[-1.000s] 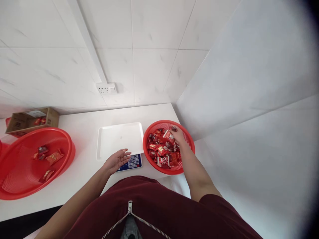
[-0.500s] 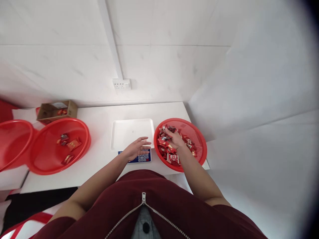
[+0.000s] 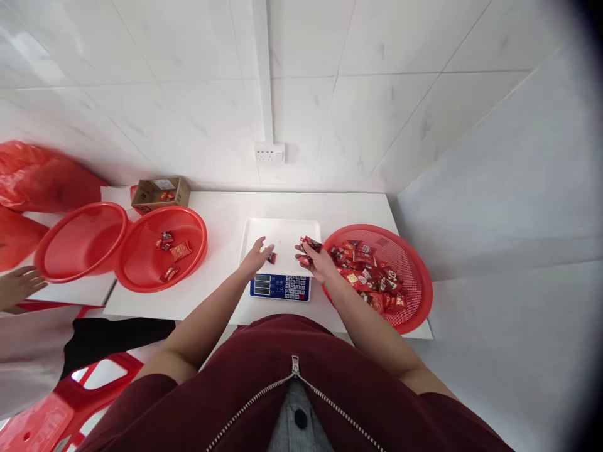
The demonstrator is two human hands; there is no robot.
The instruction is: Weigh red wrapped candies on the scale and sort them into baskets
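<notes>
Right hand (image 3: 325, 267): I have several red packets (image 3: 309, 244) gripped over the white tray (image 3: 282, 231).
Left hand (image 3: 254, 260): I see it loosely spread, one small packet (image 3: 272, 258) just beside it.
Right basket (image 3: 412, 282): more packets (image 3: 365, 267), heaped.
Co-worker's hand (image 3: 19, 287): far left, near another basket (image 3: 75, 246).

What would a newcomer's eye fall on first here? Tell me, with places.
The big red basket at the right end of the white table, heaped with shiny red packets, stands out first. Next comes the right grip, holding a few similar packets over the white tray of the scale. Two more red baskets sit left of the scale.
</notes>
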